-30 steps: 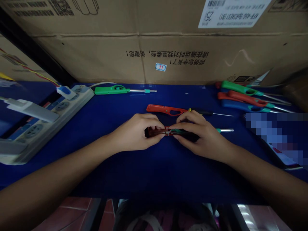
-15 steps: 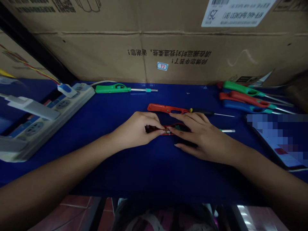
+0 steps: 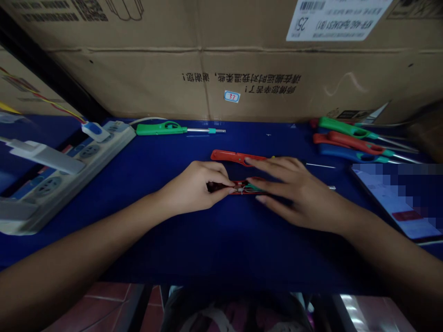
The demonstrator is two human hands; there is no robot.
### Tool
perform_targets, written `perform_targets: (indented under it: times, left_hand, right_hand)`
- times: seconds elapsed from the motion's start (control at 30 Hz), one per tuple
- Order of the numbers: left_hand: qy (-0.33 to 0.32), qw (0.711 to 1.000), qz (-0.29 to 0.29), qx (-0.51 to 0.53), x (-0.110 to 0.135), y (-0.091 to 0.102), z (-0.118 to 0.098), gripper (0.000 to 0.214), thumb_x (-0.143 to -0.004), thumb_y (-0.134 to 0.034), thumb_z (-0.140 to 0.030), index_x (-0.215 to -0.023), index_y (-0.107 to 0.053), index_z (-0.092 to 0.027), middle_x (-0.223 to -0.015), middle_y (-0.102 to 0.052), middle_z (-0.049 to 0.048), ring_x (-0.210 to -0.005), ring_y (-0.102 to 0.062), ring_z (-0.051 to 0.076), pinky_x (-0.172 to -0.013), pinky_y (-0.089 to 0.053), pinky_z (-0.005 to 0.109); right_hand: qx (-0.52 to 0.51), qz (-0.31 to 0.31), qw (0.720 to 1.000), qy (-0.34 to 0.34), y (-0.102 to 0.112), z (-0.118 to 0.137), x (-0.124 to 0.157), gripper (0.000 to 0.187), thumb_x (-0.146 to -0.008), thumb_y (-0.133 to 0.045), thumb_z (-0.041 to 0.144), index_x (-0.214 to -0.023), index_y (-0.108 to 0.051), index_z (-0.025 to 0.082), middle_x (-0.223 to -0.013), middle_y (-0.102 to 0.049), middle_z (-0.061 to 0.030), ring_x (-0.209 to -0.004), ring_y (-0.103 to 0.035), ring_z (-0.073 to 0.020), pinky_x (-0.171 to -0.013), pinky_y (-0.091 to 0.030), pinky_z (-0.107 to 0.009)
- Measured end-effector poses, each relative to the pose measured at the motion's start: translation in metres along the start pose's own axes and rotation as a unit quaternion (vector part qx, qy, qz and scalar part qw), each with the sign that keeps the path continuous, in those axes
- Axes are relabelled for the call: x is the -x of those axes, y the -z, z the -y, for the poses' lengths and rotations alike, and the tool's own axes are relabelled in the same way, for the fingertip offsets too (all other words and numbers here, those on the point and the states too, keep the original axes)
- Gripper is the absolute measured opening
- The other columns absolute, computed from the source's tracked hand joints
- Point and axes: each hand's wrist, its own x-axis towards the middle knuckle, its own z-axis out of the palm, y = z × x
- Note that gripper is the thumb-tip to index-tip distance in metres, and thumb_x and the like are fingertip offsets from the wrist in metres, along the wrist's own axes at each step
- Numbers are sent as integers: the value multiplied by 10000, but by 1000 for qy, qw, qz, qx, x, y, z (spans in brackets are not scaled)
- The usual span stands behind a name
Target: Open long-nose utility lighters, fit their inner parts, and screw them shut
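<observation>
Blue desk (image 3: 207, 258), and around the middle of it, well in from the near edge, there's an opened red lighter (image 3: 238, 184) with its guts showing: a small metal bit, some thin wires and a green piece. The left hand (image 3: 194, 189) has thumb and fingers pinched together on the end nearer the desk's left edge. Can't tell whether the tips have the casing or an inside part, fingers are in the way. The right hand (image 3: 301, 196) is spread loosely over the other end; I can't say if any fingertip touches.

Loose red shell half (image 3: 231, 156) lies just beyond, toward the far edge, partly under the right fingers. A thin metal shaft (image 3: 321, 165) pokes out past that hand, maybe a screwdriver. Green lighter (image 3: 157, 128) sits along the far edge, a few more lighters (image 3: 356, 140) are bunched at the far right corner, and there's a power strip (image 3: 119, 131) down the left side.

My read: the step in hand is fiddling with the internals while the case is open. I'd say the next move calls for a steady left pinch and a light right fingertip, cause those wires look easy to snag.
</observation>
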Motion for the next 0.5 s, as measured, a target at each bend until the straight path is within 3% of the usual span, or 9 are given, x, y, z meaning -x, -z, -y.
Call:
perform_targets:
  times: [0.1, 0.17, 0.23, 0.33, 0.5]
  left_hand:
    - [-14, 999, -4, -39, 2, 1, 0, 123, -916, -675, -210, -951, -790, -184, -930, -724, 33, -693, -671, 103, -642, -545, 228]
    - [-19, 997, -18, -78, 4, 2, 1, 139, -916, -668, -231, -975, -782, -177, -1016, -712, 48, -722, -677, 108, -658, -558, 236]
    - [-34, 992, -36, -120, 4, 3, 2, 175, -910, -668, -248, -1033, -770, -178, -1096, -705, 67, -865, -700, 159, -752, -584, 276]
    - [-70, 984, -40, -159, 3, 4, 3, 230, -928, -656, -266, -1124, -754, -197, -1139, -720, 75, -1034, -676, 215, -869, -591, 338]
    - [-129, 975, 49, -172, 3, 4, 4, 303, -1002, -572, -247, -1278, -698, -241, -1301, -699, 54, -1194, -635, 236, -1004, -570, 406]
  right_hand:
    - [2, -73, 995, -63, 12, -12, 1, 303, -965, -564, 213, -1227, -713, 238, -1367, -667, -131, -1198, -616, -348, -960, -477, -565]
    - [26, -83, 992, -90, 18, -19, 3, 216, -949, -572, 218, -1075, -747, 227, -1156, -742, -114, -1043, -658, -328, -883, -483, -527]
    - [33, -58, 993, -96, 22, -24, 5, 156, -943, -580, 232, -952, -735, 219, -991, -750, -87, -913, -660, -283, -824, -478, -471]
    - [11, 12, 995, -94, 22, -26, 8, 119, -939, -602, 267, -918, -711, 225, -904, -730, -55, -841, -643, -238, -805, -465, -420]
    - [-35, 89, 989, -112, 16, -27, 10, 99, -948, -605, 262, -930, -698, 233, -915, -710, -37, -846, -644, -213, -793, -457, -369]
